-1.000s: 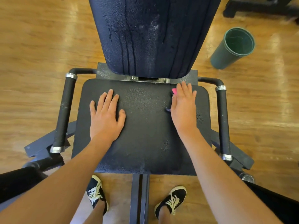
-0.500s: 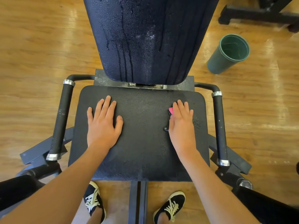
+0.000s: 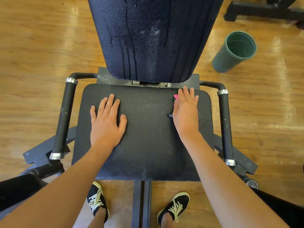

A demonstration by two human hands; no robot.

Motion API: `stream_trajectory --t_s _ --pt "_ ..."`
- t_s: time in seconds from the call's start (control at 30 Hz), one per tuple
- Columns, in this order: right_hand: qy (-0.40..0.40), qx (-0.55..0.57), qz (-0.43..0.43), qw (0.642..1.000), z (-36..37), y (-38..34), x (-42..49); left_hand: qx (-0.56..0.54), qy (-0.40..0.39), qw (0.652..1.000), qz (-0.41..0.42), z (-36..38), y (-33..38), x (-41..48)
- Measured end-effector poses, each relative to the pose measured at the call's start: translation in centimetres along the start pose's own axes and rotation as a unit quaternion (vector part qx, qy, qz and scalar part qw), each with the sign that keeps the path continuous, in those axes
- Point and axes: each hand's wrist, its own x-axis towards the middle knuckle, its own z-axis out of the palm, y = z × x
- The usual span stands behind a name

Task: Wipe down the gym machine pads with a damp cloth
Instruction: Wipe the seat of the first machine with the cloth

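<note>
A black seat pad [image 3: 148,145] lies flat in front of me, with a dark blue back pad [image 3: 153,38] rising behind it, streaked with wet drips. My left hand [image 3: 106,122] rests flat on the seat's left half, fingers spread, holding nothing. My right hand [image 3: 185,116] presses flat on a cloth [image 3: 175,96] at the seat's far right corner. Only a pink corner and a dark edge of the cloth show beside my fingers; the rest is under the palm.
Black padded handles with silver collars run along both sides of the seat [image 3: 63,119] [image 3: 226,127]. A dark green bin [image 3: 233,51] stands on the wooden floor at the right. Another machine's black base [image 3: 263,12] sits at the top right. My shoes [image 3: 98,201] are below the seat.
My right hand with the cloth slid back toward me half a second ago, then forward again to the seat's far right corner. The left hand has stayed planted.
</note>
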Motion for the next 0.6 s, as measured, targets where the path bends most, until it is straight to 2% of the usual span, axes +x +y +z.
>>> stream_trajectory --t_s 0.4,0.6 --pt "-0.013 0.025 -0.002 1.0 0.4 0.4 -8.5 -0.004 0.003 1.0 0.003 0.1 -0.1 -0.2" --pt "-0.014 0.002 -0.016 1.0 0.3 0.1 -7.1 -0.001 0.005 1.0 0.006 0.2 -0.3 -0.1"
